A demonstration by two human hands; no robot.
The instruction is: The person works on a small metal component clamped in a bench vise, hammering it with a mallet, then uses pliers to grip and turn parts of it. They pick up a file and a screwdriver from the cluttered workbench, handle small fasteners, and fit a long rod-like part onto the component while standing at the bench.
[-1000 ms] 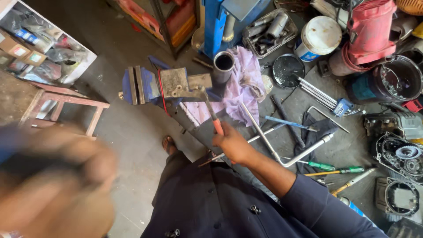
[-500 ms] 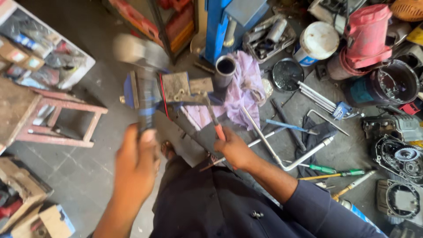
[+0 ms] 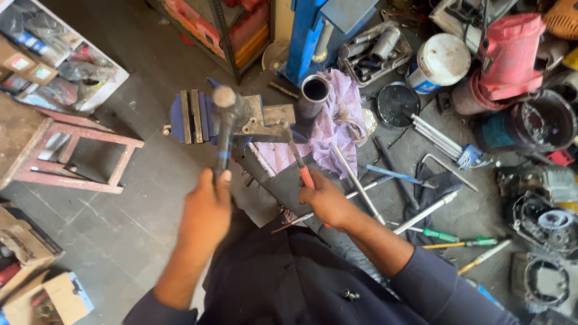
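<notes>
Hammer and red-handled tool at the blue vise, mid-work.

Hammer (image 3: 225,123): long axis runs near-vertical in frame, head up and away from the person, just over the blue bench vise (image 3: 195,115); handle end clamped in the left hand (image 3: 206,213), fingers wrapped round it. Head slightly blurred. Right hand (image 3: 325,201) closed on the red grip of a slim tool (image 3: 295,153), screwdriver or chisel, can't tell which; shaft slants up-left, tip at the grey metal piece (image 3: 265,120) by the vise jaws. Judgement: work underway, not finished; tool set on the piece, hammer head not touching it. Around: steel pipe (image 3: 313,96) upright on a purple cloth (image 3: 343,120), wooden stool (image 3: 72,156) left, loose screwdrivers (image 3: 457,238) on the floor right.
</notes>
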